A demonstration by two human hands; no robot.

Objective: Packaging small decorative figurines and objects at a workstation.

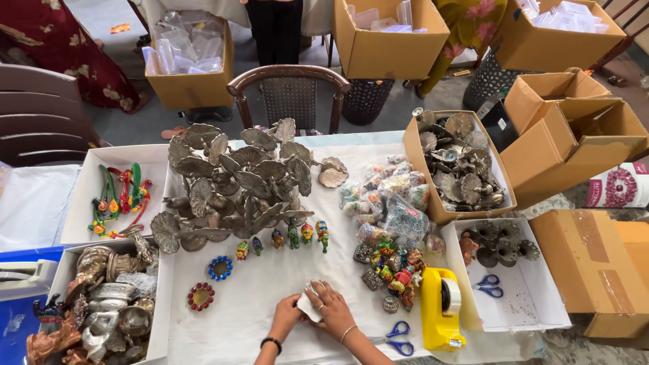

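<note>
Both hands at table (257, 290) near edge: left hand (286, 315) and right hand (331, 307) gripping white packet (309, 305); scissors (400, 338), yellow tape dispenser (439, 309) right, metal leaves (236, 182) beyond.

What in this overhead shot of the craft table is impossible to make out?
- The white thing in the head view: the right hand and left hand cover most of it, so its kind is unclear.
- Clear packets in the far cardboard box: too small and glary to tell their contents.
- Metal figures in the near-left tray: cut off by the bottom edge.
- The pile of small wrapped packets: too small to tell apart.
</note>
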